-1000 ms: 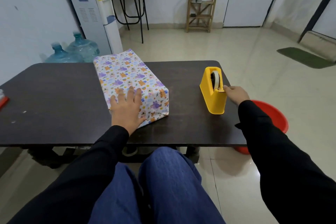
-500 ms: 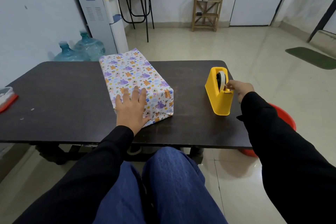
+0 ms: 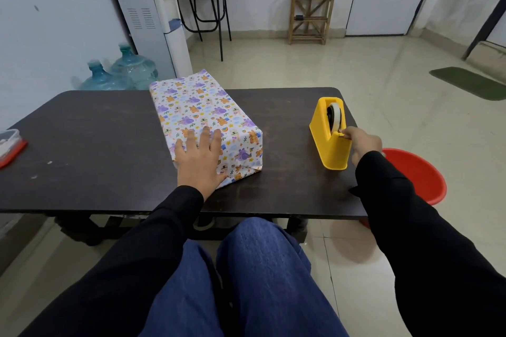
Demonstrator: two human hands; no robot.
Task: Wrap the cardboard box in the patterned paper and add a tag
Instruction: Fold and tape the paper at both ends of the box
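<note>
Wrapped box (image 3: 202, 107) mid-table under flat left hand (image 3: 201, 163); right hand (image 3: 365, 145), pinch on tape (image 3: 337, 116), at edge-side dispenser (image 3: 327, 150).

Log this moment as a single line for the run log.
left hand: flat on wrapped box | right hand: pinching tape at yellow dispenser | stage: taping
</note>
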